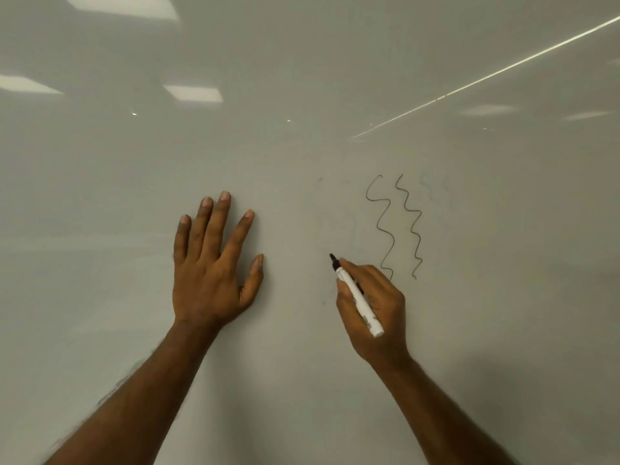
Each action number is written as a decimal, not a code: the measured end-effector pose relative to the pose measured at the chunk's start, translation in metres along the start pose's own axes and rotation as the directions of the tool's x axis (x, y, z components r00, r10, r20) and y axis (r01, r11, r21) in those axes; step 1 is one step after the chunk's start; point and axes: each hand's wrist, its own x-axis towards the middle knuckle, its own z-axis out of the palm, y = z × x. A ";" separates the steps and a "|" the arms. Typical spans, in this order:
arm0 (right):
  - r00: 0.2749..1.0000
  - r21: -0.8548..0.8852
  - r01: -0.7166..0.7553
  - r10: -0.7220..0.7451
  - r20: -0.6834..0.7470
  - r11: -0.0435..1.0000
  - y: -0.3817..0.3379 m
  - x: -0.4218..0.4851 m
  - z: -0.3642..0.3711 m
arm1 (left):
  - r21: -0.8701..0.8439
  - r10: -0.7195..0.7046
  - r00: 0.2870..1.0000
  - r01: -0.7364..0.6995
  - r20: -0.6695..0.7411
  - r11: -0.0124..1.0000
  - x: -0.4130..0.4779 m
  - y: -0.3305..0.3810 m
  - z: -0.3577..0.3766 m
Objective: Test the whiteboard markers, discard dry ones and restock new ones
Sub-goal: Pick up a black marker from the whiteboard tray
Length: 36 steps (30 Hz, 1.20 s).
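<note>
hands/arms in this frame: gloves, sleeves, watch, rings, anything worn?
Nothing worn that shows. The left hand and the right hand are both bare: no gloves, no rings on the fingers in view. Both forearms are bare up to the bottom edge of the picture, with no sleeve or cuff showing. No watch, band or bracelet at either wrist. Fingernails are short and unpainted.

Glossy grey-white wall surface filling my whole view, reflected rectangular ceiling light panels upper left, one long thin bright light strip reflected diagonally upper right, fainter panel reflections far right, dim even lighting
</note>
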 end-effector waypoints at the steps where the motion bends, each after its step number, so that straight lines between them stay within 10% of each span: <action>1: 1.000 -0.015 -0.017 0.017 -0.004 1.000 0.000 -0.009 -0.002 | -0.001 0.002 1.000 -0.002 0.000 1.000 0.000 0.000 0.000; 10: 0.975 -0.057 -0.072 0.082 0.207 0.996 -0.011 -0.047 -0.010 | -0.040 0.004 0.999 -0.003 0.038 0.999 -0.002 0.001 -0.005; 19: 0.990 0.020 -0.023 0.025 -0.139 1.000 -0.022 0.084 -0.003 | -0.061 0.011 0.997 -0.006 0.083 0.998 -0.011 -0.001 -0.011; 36: 0.988 -0.056 -0.054 0.062 0.145 0.997 0.009 -0.036 -0.033 | -0.067 -0.028 0.995 0.035 0.098 0.997 -0.050 0.012 -0.010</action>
